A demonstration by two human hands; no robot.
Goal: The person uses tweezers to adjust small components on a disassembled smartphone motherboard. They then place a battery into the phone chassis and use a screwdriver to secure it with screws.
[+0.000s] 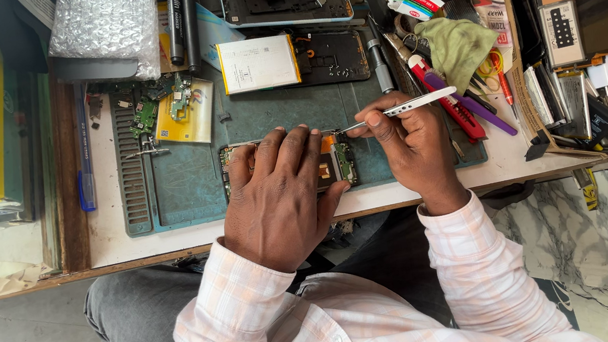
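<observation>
Plainly, we are working on an opened phone (336, 159) lying at the near edge of the green mat (184, 182), its circuit boards showing at its three o'clock end. We are pressing our left hand (275, 196) flat over most of it, fingers spread and laid down rather than curled, pinning it to the mat. We are pinching a pair of white tweezers (400, 108) in our right hand (407, 142), thumb and forefinger closed on the handle, the thin tip pointing toward nine o'clock at the phone's top edge.

We are judging the phone to be light, stiff and fragile: thin boards and small connectors that would likely crack or scratch under force. It looks best held by its outer frame or pressed flat as now, never by the bare boards. The tweezers seem light and slippery, best gripped mid-handle.

At twelve o'clock a second open phone with a white battery (258, 63) is lying on the mat; at ten o'clock small loose boards (163, 104) are resting on a yellow card. At two o'clock a green cloth (457, 45) is sitting among tools.

Our left hand is hiding most of the phone, so we cannot tell what the tweezer tip is touching, or whether it is gripping anything.
</observation>
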